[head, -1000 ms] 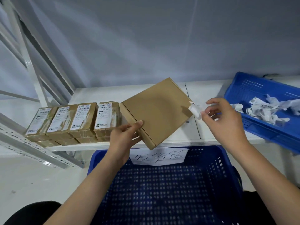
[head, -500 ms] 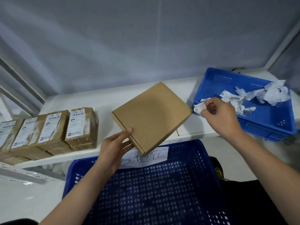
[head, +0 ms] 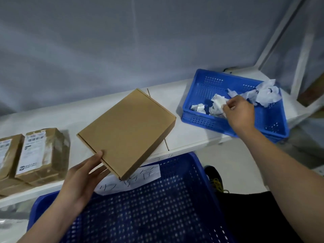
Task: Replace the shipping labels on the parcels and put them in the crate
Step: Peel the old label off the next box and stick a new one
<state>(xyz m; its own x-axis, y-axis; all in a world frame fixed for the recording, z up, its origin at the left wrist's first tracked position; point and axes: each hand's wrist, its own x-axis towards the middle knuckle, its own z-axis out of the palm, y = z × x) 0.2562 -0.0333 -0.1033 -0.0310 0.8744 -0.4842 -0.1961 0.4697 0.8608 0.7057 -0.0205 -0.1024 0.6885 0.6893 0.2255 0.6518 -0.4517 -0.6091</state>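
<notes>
Closest to me is the big dark blue crate (head: 157,213) with a handwritten paper note (head: 129,179) on its far wall. Left hand (head: 82,179) grips the plain brown parcel (head: 128,130) by its corner, thumb on top, tilted over the white shelf (head: 184,137). Labelled parcels (head: 40,153) sit to the left. Right hand (head: 238,113) pinches a crumpled label (head: 218,104) inside the small blue tray (head: 210,120). Grey wall (head: 122,41) behind, with white shelf posts (head: 280,32) on the right.
</notes>
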